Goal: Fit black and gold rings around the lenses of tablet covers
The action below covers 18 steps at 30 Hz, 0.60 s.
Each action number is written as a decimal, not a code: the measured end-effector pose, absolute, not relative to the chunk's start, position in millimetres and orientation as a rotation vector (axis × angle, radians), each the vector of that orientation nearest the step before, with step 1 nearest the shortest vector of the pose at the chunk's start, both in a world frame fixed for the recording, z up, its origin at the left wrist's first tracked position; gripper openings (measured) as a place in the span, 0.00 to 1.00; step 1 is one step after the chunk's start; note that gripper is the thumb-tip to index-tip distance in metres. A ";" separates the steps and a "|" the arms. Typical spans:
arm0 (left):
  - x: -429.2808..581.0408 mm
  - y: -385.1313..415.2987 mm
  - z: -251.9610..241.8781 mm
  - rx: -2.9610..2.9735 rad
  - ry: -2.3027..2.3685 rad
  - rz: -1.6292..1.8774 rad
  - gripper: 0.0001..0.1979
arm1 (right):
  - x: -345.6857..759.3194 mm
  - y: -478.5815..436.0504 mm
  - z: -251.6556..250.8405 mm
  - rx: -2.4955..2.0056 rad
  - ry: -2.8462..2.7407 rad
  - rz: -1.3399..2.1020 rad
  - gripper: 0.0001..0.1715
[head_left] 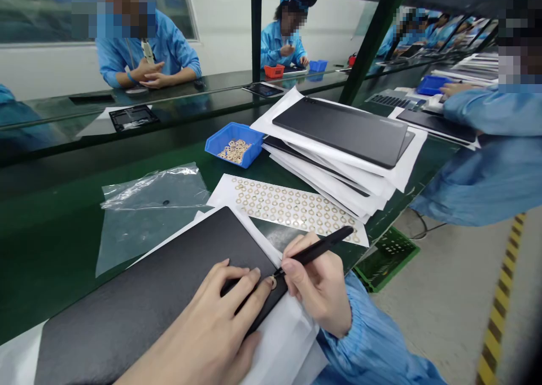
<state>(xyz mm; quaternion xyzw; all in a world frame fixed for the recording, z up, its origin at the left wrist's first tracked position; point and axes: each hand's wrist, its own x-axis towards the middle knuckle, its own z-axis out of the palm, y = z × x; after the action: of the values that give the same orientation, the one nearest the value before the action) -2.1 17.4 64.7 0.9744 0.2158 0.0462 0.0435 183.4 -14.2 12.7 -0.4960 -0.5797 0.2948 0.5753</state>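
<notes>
A dark flat panel, like a tablet or laptop cover, lies on white paper in front of me. My left hand rests on it with the fingers spread, a fingertip touching a small gold-coloured ring near the panel's right corner. In my right hand is a black pen-like tool, its thin tip at the ring. Just beyond the panel is a white sheet with rows of similar rings. Farther back stands a blue bin holding many loose rings.
A stack of dark panels interleaved with white paper stands at the back right. A clear plastic bag lies left of the ring sheet. A green crate sits on the floor. Co-workers in blue sit across the bench and at right.
</notes>
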 end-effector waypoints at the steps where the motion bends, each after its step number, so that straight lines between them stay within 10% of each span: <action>1: -2.3 17.4 65.3 2.984 0.654 0.143 0.22 | 183.1 -13.6 12.7 -1.167 -1.366 0.661 0.03; 18: -15.3 20.6 75.8 2.664 0.762 0.183 0.18 | 207.6 114.3 98.9 -1.057 -1.472 0.374 0.12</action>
<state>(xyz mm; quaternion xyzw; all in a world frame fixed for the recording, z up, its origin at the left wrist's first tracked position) -15.3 20.6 75.8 0.9434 0.2699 0.0650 0.1813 207.6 114.3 98.9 -0.4563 -0.6353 0.1614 0.6018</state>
